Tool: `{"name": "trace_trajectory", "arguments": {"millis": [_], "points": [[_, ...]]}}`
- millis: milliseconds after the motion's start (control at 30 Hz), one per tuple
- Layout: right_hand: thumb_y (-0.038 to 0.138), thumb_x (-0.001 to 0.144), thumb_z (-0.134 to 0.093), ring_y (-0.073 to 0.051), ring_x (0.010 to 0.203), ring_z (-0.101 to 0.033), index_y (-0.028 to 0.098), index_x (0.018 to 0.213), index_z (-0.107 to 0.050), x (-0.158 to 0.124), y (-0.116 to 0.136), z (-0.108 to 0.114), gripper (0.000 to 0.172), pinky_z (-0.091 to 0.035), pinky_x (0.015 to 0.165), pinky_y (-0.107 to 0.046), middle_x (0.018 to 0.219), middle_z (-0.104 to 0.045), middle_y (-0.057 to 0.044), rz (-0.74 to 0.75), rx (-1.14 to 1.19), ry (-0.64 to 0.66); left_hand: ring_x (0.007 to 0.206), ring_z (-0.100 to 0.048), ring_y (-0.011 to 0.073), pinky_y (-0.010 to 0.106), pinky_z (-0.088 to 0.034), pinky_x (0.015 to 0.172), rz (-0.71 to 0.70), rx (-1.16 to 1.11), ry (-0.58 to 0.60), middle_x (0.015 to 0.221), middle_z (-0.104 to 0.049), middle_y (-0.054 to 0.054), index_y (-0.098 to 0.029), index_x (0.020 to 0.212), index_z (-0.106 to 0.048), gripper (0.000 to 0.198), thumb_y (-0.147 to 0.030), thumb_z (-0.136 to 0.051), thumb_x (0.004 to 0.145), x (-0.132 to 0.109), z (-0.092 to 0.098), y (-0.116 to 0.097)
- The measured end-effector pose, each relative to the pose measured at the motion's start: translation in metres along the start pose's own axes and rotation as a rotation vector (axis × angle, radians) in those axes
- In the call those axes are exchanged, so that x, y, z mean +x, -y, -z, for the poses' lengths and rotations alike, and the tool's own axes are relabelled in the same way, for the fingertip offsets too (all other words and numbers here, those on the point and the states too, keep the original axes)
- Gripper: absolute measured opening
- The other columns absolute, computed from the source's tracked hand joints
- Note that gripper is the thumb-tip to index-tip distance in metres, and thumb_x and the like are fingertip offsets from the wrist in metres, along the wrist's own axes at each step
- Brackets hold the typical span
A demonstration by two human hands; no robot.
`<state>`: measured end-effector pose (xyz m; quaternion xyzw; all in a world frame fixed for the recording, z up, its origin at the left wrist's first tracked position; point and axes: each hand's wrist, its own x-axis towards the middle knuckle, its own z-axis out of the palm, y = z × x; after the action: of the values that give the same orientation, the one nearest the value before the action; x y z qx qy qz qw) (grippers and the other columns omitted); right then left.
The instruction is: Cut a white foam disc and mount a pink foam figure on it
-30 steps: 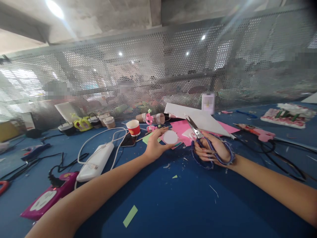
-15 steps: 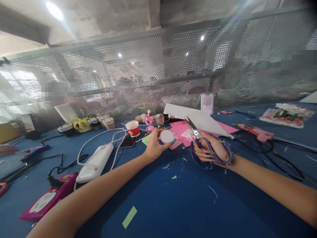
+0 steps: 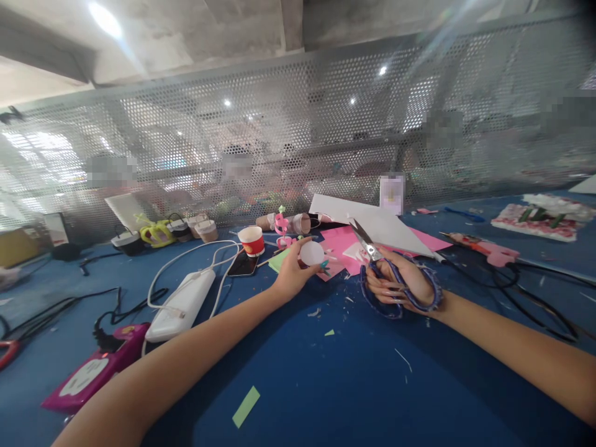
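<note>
Fingers [image 3: 294,253] of your left hand [image 3: 288,279] grasp a round white disc [image 3: 311,254] near its edge, your thumb with its teal nail beneath it and the disc's flat face turned toward you, near the middle of the blue bench [image 3: 321,385]. Your right hand [image 3: 404,276] grips scissors [image 3: 370,248], fingers curled around the blue-wrapped handles, the blades pointing forward and to the left, apart from the disc.

Just beyond both hands you have pink paper [image 3: 334,237], with a large white sheet [image 3: 372,218] lying partly over it. Close to your left hand sit light green paper [image 3: 276,261] and a pink curled ornament [image 3: 280,225]. Farther left, a red and white paper cup [image 3: 252,242] stands upright just beside a dark phone [image 3: 243,264]. Nearer you on that side are a long white box [image 3: 180,304] with white cable and a magenta power block [image 3: 93,377] with a black plug in it. To your right lies a pink glue gun [image 3: 496,251]. Nearest you on the bench is a green paper strip [image 3: 246,407], and a perforated metal panel [image 3: 279,130] stands behind everything.
</note>
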<state>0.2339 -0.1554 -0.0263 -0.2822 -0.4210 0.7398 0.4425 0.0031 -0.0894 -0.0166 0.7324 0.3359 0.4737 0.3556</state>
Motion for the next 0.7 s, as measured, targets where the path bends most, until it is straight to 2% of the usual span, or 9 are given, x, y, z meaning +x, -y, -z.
{"name": "trace_trajectory", "arguments": {"millis": [100,267,333,467,533,700], "points": [[0.058,0.090,-0.029,-0.007,0.036,-0.023,0.016,0.060,-0.055,-0.001,0.001,-0.001,0.057,-0.022,0.031,-0.018,0.044,-0.030,0.005,-0.004,0.008,-0.001,0.104,-0.058,0.0221,0.037,-0.053,0.082,-0.025,0.061,-0.031,0.114,-0.056,0.009,-0.020,0.108,-0.047,0.054,-0.025,-0.077,0.063,-0.001,0.001,-0.001],[0.056,0.089,-0.033,-0.007,0.037,-0.025,0.016,0.060,-0.056,-0.001,0.001,0.000,0.055,-0.023,0.032,-0.018,0.043,-0.030,0.005,-0.001,0.007,0.000,0.103,-0.058,0.0218,0.036,-0.053,0.084,-0.021,0.004,-0.157,0.117,-0.053,0.011,-0.019,0.104,-0.042,0.059,-0.028,-0.080,0.060,-0.003,0.000,0.001],[0.057,0.089,-0.035,-0.007,0.037,-0.026,0.016,0.061,-0.057,-0.001,0.001,0.000,0.054,-0.023,0.032,-0.018,0.044,-0.030,0.005,0.001,0.003,-0.004,0.099,-0.060,0.0218,0.036,-0.055,0.079,0.009,-0.045,-0.172,0.114,-0.054,0.012,-0.019,0.108,-0.040,0.058,-0.029,-0.077,0.064,-0.003,-0.002,0.002],[0.059,0.088,-0.034,-0.006,0.036,-0.025,0.016,0.060,-0.055,0.001,0.000,0.002,0.056,-0.023,0.032,-0.018,0.044,-0.030,0.005,-0.005,-0.032,0.017,0.079,-0.065,0.0170,0.036,-0.058,0.068,0.069,-0.110,-0.091,0.115,-0.054,0.010,-0.022,0.127,-0.034,0.063,-0.028,-0.068,0.073,-0.002,-0.002,0.004],[0.060,0.088,-0.033,-0.006,0.036,-0.024,0.016,0.060,-0.055,0.002,0.000,0.003,0.057,-0.024,0.032,-0.018,0.044,-0.030,0.005,-0.009,-0.044,0.027,0.075,-0.064,0.0163,0.036,-0.058,0.068,0.069,-0.045,-0.057,0.116,-0.056,0.010,-0.023,0.129,-0.037,0.064,-0.028,-0.067,0.073,-0.002,-0.002,0.002],[0.060,0.089,-0.031,-0.006,0.036,-0.023,0.017,0.062,-0.055,0.004,-0.002,0.006,0.056,-0.023,0.031,-0.018,0.043,-0.029,0.006,-0.007,-0.033,0.050,0.093,-0.062,0.0218,0.039,-0.054,0.080,-0.009,0.181,-0.085,0.109,-0.063,0.010,-0.017,0.113,-0.057,0.053,-0.032,-0.074,0.066,-0.004,0.001,-0.007]]}}
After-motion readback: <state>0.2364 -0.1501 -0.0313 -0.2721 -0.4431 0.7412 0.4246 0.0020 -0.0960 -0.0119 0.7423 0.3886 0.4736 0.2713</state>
